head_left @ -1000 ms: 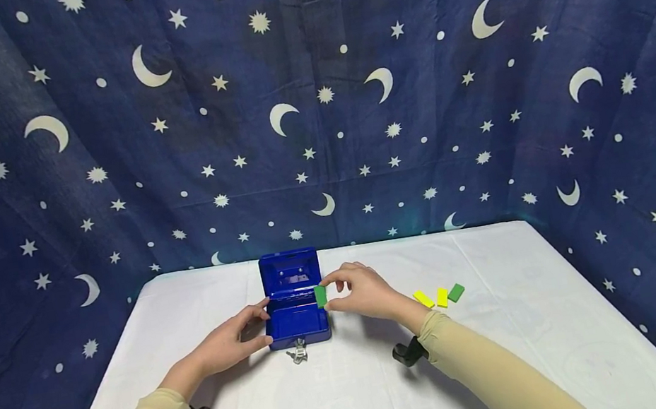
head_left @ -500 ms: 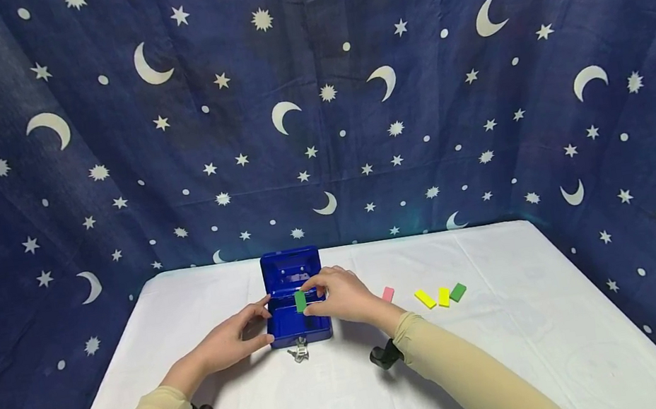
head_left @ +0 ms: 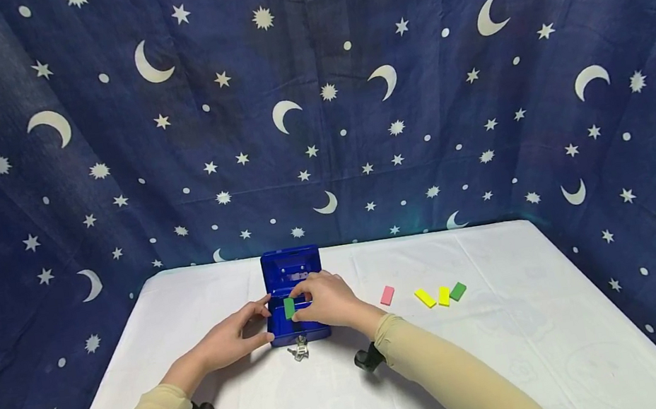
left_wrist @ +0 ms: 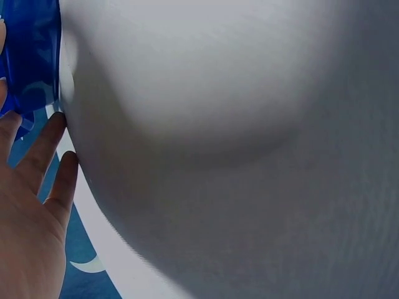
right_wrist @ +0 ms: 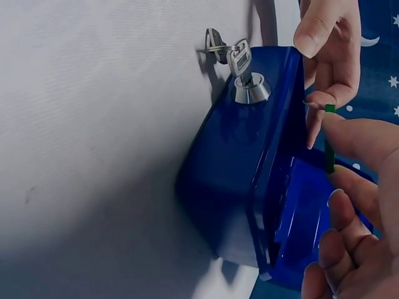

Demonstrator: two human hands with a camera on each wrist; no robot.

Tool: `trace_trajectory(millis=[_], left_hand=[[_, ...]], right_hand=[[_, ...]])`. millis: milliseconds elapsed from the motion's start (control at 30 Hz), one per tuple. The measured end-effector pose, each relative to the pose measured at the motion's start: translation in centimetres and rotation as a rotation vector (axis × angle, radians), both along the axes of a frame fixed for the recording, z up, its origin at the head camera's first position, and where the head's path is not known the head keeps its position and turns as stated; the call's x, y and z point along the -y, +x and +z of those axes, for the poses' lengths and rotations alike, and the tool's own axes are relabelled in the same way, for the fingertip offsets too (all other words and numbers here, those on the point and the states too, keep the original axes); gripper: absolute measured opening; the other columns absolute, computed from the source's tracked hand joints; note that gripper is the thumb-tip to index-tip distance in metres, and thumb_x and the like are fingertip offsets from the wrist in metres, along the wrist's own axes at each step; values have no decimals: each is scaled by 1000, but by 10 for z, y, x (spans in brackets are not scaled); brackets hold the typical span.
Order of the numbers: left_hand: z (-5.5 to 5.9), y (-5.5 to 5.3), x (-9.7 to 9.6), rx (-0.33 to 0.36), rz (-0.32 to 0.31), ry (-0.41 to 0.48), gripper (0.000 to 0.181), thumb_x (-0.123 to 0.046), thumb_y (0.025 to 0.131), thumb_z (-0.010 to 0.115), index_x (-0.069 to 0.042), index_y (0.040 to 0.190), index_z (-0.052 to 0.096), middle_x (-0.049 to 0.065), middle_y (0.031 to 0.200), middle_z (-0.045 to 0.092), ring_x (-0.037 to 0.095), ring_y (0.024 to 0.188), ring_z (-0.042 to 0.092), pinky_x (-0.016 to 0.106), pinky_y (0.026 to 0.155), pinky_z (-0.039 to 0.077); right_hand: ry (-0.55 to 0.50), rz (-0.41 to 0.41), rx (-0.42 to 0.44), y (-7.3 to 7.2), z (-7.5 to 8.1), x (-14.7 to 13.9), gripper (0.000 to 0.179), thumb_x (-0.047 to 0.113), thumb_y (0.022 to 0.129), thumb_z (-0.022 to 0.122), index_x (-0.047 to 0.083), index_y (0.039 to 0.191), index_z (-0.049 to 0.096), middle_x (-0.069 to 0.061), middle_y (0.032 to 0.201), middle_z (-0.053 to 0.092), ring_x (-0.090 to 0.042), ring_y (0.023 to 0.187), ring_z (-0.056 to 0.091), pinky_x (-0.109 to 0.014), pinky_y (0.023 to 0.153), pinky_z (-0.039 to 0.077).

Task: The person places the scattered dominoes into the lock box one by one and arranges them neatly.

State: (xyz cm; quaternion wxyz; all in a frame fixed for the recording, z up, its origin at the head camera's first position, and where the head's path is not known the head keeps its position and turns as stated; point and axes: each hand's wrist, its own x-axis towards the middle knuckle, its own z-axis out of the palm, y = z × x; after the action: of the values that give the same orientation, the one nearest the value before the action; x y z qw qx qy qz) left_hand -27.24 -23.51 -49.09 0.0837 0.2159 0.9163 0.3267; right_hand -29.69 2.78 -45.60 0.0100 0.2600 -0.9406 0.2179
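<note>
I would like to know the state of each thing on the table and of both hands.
Blue box: open
Lid: raised
First key: inserted in the lock
Second key: linked to the first, not inserted
Held green block: pinched by the right hand
Left hand: touching the box
Pink block: lying on the table
Two yellow blocks: lying there too
Other green block: lying beside them

Right hand (head_left: 332,302) moved green block (head_left: 289,308) from blue box's (head_left: 319,334) right edge toward left edge; pink block (head_left: 387,295) now uncovered.
</note>
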Motion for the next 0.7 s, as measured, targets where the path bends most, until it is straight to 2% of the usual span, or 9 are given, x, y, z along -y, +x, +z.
trace_trajectory(millis=[200,300,400,500,600,700], left_hand=[[0,0,0,9,-6,3,38,-48,95,70,-29,122,53,-9,162,34,25,143,42,60,111,34],[0,0,0,12,-11,8,37,-48,95,70,-29,121,52,-8,162,34,24,143,42,59,111,34],[-1,-1,0,15,-16,17,36,-46,95,70,-28,121,52,-8,162,34,25,143,42,59,111,34],[-1,0,0,15,-19,20,36,-45,95,70,-27,121,53,-7,162,34,25,143,42,59,111,34],[-1,0,0,11,-18,17,36,-45,95,70,-27,121,53,-7,162,34,25,144,41,59,111,34],[0,1,1,6,-19,14,35,-44,96,70,-27,121,53,-6,163,33,26,144,41,60,111,34]], right_hand=[[48,-18,8,-2,-2,10,42,48,82,83,27,117,75,10,94,65,-19,115,57,-42,94,45],[69,-13,5,-3,-4,14,42,48,82,83,27,117,75,9,99,67,-18,112,58,-44,97,45],[90,-7,-2,-3,-5,17,42,49,82,83,27,117,75,8,97,66,-17,103,58,-43,94,45],[101,-17,-3,-3,-7,20,42,48,82,83,27,116,76,4,108,69,-20,114,59,-45,98,45],[101,-32,7,-4,-10,24,40,48,81,83,26,115,77,-2,124,68,-27,131,52,-50,104,42],[116,-40,11,-6,-15,29,40,48,82,83,27,115,77,-1,127,67,-27,130,52,-51,103,42]])
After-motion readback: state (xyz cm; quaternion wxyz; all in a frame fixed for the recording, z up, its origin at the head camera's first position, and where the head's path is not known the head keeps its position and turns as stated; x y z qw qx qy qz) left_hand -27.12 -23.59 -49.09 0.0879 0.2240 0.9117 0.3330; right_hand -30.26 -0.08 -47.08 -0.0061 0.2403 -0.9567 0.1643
